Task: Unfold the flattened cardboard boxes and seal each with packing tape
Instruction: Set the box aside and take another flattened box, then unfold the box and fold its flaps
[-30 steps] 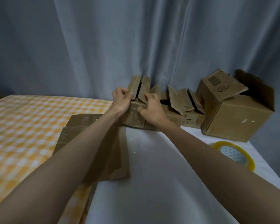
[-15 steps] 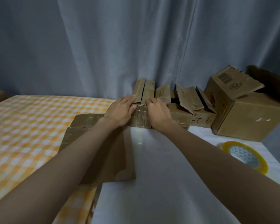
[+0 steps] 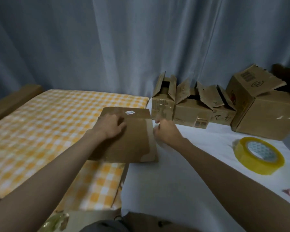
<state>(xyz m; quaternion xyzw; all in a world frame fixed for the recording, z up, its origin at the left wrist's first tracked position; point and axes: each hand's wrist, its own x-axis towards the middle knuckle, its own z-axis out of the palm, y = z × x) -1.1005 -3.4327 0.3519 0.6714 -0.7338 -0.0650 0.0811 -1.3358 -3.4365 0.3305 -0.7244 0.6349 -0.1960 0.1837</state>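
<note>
Checkered cloth [image 3: 40, 124] and white sheet [image 3: 182, 173] under grey curtain [image 3: 107, 47] (hands: left hand [image 3: 110, 125] flat on flattened box [image 3: 134, 144], right hand [image 3: 166, 133] unclear)

This looks like a room in a home, set up for packing. A grey-blue curtain [image 3: 107, 47] hangs in folds across the whole back. An orange-and-white checked cloth [image 3: 40, 128] and a white sheet [image 3: 174, 181] cover the soft, bed-like surface. Worn cardboard boxes [image 3: 191, 108] line the curtain, and a roll of packing tape [image 3: 258, 155] lies nearby.

Four opened boxes [image 3: 164, 104] [image 3: 192, 113] [image 3: 222, 114] [image 3: 264, 114], one flattened box [image 3: 132, 141], one tape roll [image 3: 258, 155], two hands [image 3: 110, 125] [image 3: 166, 132]
</note>
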